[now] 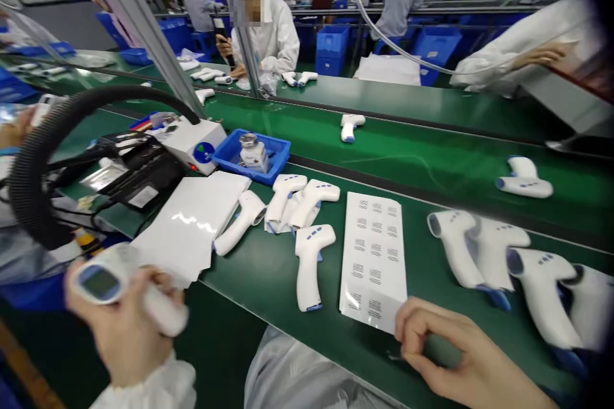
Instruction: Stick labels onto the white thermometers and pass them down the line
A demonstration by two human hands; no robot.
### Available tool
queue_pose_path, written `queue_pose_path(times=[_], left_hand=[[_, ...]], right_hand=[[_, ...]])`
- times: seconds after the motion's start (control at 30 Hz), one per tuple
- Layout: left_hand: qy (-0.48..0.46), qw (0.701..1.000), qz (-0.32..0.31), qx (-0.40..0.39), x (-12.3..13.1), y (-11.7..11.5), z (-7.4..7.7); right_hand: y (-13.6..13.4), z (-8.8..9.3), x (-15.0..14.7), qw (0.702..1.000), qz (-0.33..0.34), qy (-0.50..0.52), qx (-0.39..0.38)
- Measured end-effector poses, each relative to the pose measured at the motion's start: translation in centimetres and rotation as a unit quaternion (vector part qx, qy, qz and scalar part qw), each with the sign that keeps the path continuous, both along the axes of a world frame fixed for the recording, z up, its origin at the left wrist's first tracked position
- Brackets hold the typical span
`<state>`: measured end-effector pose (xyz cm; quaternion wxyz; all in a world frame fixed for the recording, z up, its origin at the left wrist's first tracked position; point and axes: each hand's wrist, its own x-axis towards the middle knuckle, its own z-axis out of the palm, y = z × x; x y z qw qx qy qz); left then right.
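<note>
Device (119, 262) in left hand (112, 332), right hand (446, 345) at label sheet (371, 255)

We grasp the white, pistol-shaped device in the left hand, fingers wrapped around it, in front of the near edge of the green bench (268, 287). Its display (100, 282) faces us; its handle points to our right. The left hand and the device are slightly blurred.

At the right hand, we bring thumb and fingertips together by the lower right corner of the label sheet. We cannot tell whether anything is pinched there, nor whether the fingers touch the sheet. The sheet lies flat and bears rows of printed labels.

Left of the sheet, we find one similar unit (309, 268) lying alone, with a group of units (314, 201) behind it. Right of the sheet lies a row of units (544, 287), partly overlapping in our view. Left of the group we note a stack of white sheets (187, 204). Behind the stack stand a white box (185, 140) and a blue tray (283, 166) holding a metal-capped bottle (252, 153).
</note>
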<state>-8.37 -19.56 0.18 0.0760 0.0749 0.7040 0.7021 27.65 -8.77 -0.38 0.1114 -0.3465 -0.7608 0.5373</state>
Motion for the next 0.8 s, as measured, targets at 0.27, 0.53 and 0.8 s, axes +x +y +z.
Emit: queue_pose_path(times=[0.27,0.53,0.8], left_hand=[[-0.277,0.791,-0.545,-0.024,17.9,6.5,-2.4],[-0.166,0.766,-0.62,-0.024,19.3,8.1,-4.9],[-0.194,0.746,-0.634,-0.07,19.5,8.0,-4.6]], right_hand=[[-1.9,1.1,-3.4,0.985,0.05,0.067,-0.148],[0.3,0.7,-2.4,0.994,-0.068,0.058,0.064],[3.9,0.3,-2.8,0.971,-0.171,0.072,0.148]])
